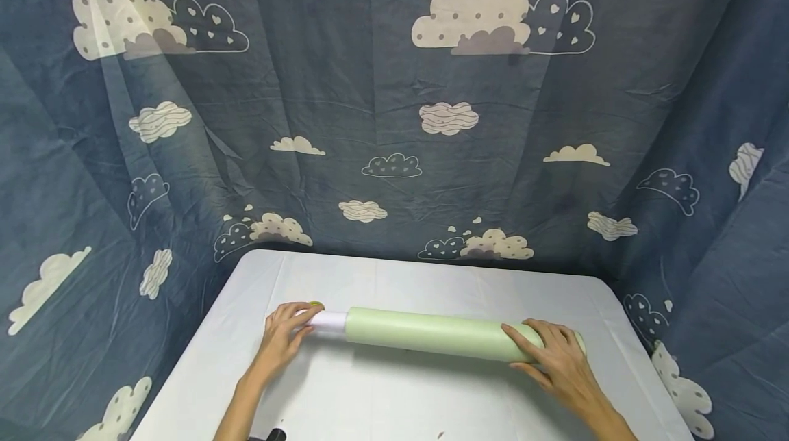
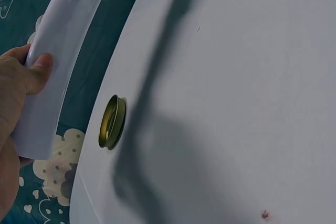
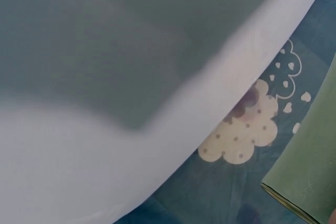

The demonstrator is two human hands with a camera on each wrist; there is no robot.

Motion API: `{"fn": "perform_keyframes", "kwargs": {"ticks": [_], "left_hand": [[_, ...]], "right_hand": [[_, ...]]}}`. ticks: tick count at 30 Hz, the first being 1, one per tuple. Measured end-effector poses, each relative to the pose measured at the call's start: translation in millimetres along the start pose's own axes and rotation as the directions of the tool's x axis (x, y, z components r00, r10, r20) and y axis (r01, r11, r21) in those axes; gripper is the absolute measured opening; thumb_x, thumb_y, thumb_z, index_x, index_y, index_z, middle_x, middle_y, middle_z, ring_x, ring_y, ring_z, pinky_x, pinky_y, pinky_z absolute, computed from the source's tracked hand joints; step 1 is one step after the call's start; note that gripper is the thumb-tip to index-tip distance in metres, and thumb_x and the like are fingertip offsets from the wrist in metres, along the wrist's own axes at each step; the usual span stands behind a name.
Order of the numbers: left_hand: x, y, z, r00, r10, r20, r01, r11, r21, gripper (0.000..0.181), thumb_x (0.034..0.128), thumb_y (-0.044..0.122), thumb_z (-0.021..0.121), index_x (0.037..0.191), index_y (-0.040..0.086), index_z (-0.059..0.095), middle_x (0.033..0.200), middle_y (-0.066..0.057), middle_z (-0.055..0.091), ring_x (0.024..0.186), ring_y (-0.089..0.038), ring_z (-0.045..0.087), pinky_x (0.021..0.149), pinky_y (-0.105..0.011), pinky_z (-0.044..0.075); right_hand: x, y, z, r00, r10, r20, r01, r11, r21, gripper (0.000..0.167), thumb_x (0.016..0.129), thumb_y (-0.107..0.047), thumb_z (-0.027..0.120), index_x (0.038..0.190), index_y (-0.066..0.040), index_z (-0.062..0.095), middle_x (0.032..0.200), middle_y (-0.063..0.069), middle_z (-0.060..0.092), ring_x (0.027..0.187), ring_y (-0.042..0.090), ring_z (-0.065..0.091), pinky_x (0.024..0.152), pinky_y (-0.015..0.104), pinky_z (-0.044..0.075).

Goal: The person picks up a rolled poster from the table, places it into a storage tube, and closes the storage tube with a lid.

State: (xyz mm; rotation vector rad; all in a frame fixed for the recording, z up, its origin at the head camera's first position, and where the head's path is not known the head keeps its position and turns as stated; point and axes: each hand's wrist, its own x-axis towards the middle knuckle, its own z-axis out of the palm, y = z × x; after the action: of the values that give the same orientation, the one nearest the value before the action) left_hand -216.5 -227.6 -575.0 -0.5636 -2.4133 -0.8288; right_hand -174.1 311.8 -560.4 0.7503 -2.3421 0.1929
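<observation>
Grips white roll [image 1: 329, 321] with left hand [image 1: 286, 328], green tube [image 1: 431, 333] with right hand [image 1: 557, 362], well apart, seemingly to hold both in line, parallel to table's [image 1: 382, 283] far edge.

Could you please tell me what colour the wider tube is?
The wider tube is plain pale green, seen best in the head view.
</observation>
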Motion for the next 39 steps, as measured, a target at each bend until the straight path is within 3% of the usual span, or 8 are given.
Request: {"fn": "perform_keyframes", "kwargs": {"ticks": [8, 16, 24, 35, 39], "left_hand": [[3.2, 7.2, 8.7, 1.000, 0.018, -0.007, -0.018, 1.000, -0.007, 0.047, 0.0784, -0.002, 0.081, 0.122, 0.014, 0.076, 0.122, -0.015, 0.072, 0.116, -0.037, 0.060, 0.092, -0.050, 0.039], [3.6, 14.9, 13.3, 1.000, 0.017, 0.007, -0.017, 1.000, -0.013, 0.046, 0.0802, 0.000, 0.080, 0.123, 0.015, 0.076, 0.122, -0.012, 0.070, 0.116, -0.040, 0.061, 0.094, -0.054, 0.040], [3.1, 18.7, 18.7, 1.000, 0.022, 0.012, -0.022, 1.000, -0.017, 0.046, 0.0800, -0.001, 0.080, 0.123, 0.013, 0.076, 0.119, -0.015, 0.069, 0.114, -0.039, 0.060, 0.094, -0.059, 0.042], [1.2, 23.4, 19.3, 1.000, 0.009, 0.019, -0.009, 1.000, -0.007, 0.046, 0.0801, -0.002, 0.080, 0.124, 0.012, 0.076, 0.123, -0.018, 0.068, 0.116, -0.042, 0.061, 0.092, -0.057, 0.043], [-0.5, 24.4, 16.0, 0.999, -0.005, 0.035, 0.005, 1.000, -0.007, 0.049, 0.0805, 0.000, 0.081, 0.128, 0.012, 0.074, 0.130, -0.021, 0.065, 0.122, -0.045, 0.057, 0.098, -0.064, 0.043]], "right_hand": [[9.4, -6, 5, 0.994, -0.055, -0.097, 0.056, 0.998, -0.001, 0.057, 0.101, -0.066, 0.044, 0.140, -0.030, 0.066, 0.115, 0.015, 0.069, 0.100, 0.035, 0.066, 0.083, 0.055, 0.049], [9.5, -11, 4, 0.999, -0.030, -0.037, 0.030, 1.000, -0.002, 0.059, 0.099, -0.067, 0.046, 0.143, -0.031, 0.063, 0.118, 0.014, 0.069, 0.103, 0.035, 0.065, 0.086, 0.055, 0.049], [11.4, -14, 8, 0.993, -0.058, -0.104, 0.057, 0.998, -0.005, 0.058, 0.102, -0.066, 0.044, 0.140, -0.029, 0.066, 0.114, 0.015, 0.069, 0.100, 0.035, 0.066, 0.083, 0.055, 0.049], [7.8, -19, 9, 0.997, -0.031, -0.064, 0.031, 0.999, -0.012, 0.061, 0.101, -0.069, 0.042, 0.142, -0.030, 0.065, 0.117, 0.016, 0.069, 0.101, 0.036, 0.066, 0.082, 0.056, 0.051], [8.0, -21, 9, 0.996, -0.038, -0.075, 0.036, 0.999, -0.030, 0.061, 0.101, -0.070, 0.040, 0.141, -0.030, 0.065, 0.116, 0.015, 0.069, 0.099, 0.035, 0.066, 0.080, 0.056, 0.051]]}}
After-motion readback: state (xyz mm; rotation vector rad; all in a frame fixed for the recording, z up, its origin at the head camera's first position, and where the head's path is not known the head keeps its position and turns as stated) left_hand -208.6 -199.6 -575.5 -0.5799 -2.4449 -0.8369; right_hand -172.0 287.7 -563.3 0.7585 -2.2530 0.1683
